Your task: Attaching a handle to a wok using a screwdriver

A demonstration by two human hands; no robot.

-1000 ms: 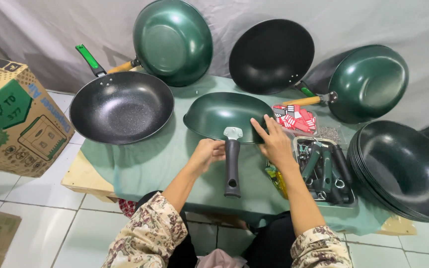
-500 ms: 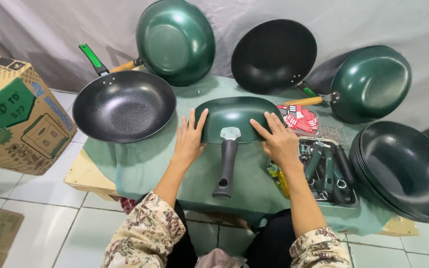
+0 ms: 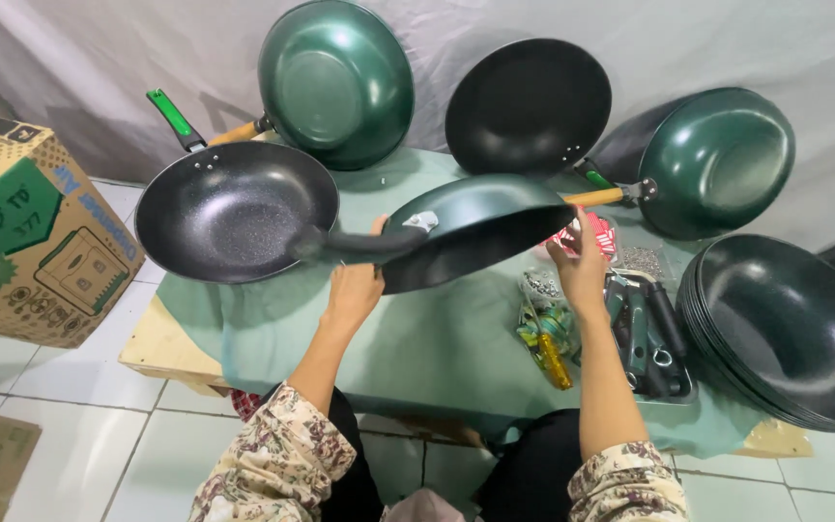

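Note:
I hold a green wok tilted above the green-covered table, its black handle pointing left. My left hand supports it under the handle joint. My right hand grips its right rim. A black speckled wok with a green-tipped handle lies just left of it on the table.
Two green woks and a black one lean against the white backdrop. A stack of black woks sits at right. A tray of black handles, bagged screws and a screwdriver lie near my right hand. A cardboard box stands left.
The green wok lay upside down on the table with its handle toward me. Both hands have lifted and turned it, so the handle now points left.

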